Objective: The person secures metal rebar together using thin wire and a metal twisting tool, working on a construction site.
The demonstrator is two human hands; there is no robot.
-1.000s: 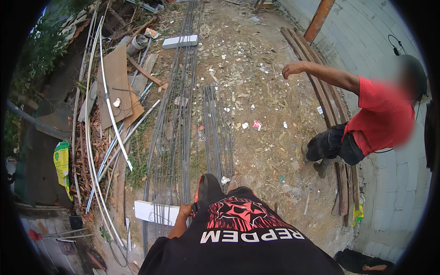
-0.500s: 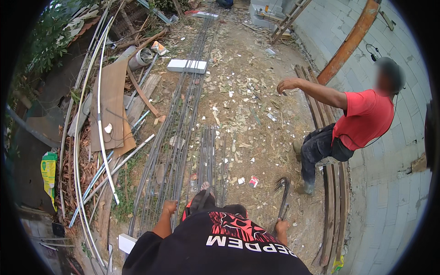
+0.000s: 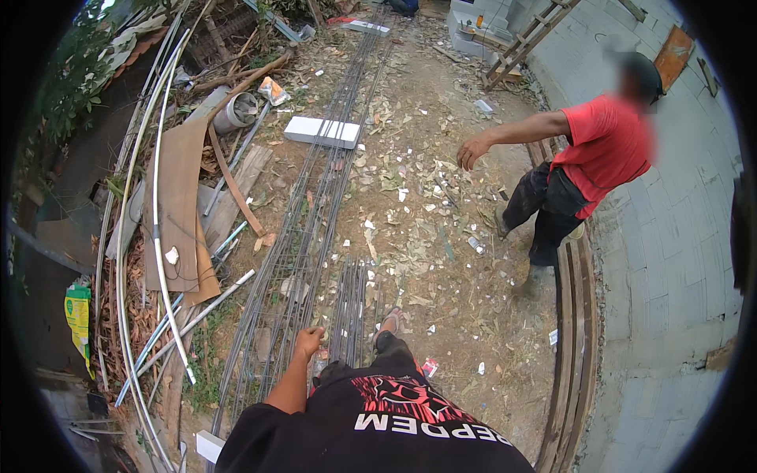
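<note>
My left hand (image 3: 309, 340) hangs above the long steel bars, its fingers curled closed, with nothing showing in them. Below it, the rebar lengths (image 3: 303, 236) run away from me along the ground, joined by thin cross ties. A shorter bundle of bars (image 3: 347, 311) lies beside them, close to my foot (image 3: 392, 319). My right hand is out of view, behind my black shirt or past the lower edge. White blocks (image 3: 322, 132) lie under the long bars, with another block (image 3: 209, 446) near my left side.
A person in a red shirt (image 3: 607, 138) stands at the right, one arm stretched out. Wooden planks (image 3: 582, 331) lie along the grey block wall (image 3: 670, 260). Pale pipes (image 3: 158, 213), brown boards (image 3: 175, 205) and a bucket (image 3: 235, 113) lie left. A wooden ladder (image 3: 532, 39) leans at the back.
My right hand, which held a bundle of dark wires with a tool, has gone out of view. My foot has stepped forward to the right. The person in red has moved farther off.
</note>
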